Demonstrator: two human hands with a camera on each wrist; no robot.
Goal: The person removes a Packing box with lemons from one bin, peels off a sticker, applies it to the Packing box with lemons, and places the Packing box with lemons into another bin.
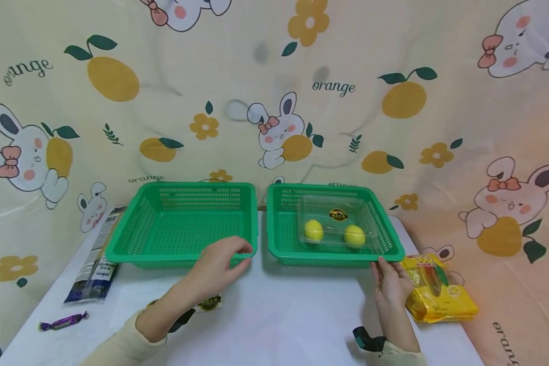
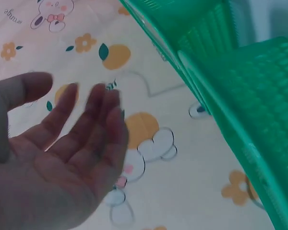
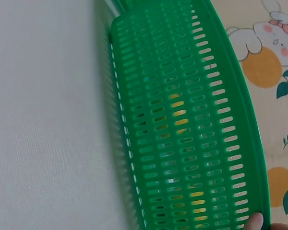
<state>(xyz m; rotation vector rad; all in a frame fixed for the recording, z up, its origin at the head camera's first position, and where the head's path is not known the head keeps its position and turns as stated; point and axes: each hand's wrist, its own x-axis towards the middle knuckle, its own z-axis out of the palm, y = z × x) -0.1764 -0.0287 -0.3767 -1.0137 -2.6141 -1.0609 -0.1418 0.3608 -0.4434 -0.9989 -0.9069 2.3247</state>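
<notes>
My left hand (image 1: 219,267) is in front of the left green basket (image 1: 132,256), near its front right corner. In the left wrist view its fingers (image 2: 93,120) are loosely bent, apart from the thumb, with nothing between them. My right hand (image 1: 391,284) pinches the front rim of the right green basket (image 1: 320,256) near its right corner. In the right wrist view the thumb (image 3: 254,221) lies against that rim. Inside this basket sits a clear plastic box (image 1: 283,243) with a dark label, and two yellow balls (image 1: 313,231) show through it.
A yellow packet (image 1: 439,290) with a mango picture lies right of my right hand. On the left are a long plastic package (image 1: 93,269) and a purple wrapped candy (image 1: 64,322). A black-and-gold label (image 1: 210,303) lies partly under my left forearm. A patterned cloth (image 1: 274,66) hangs behind.
</notes>
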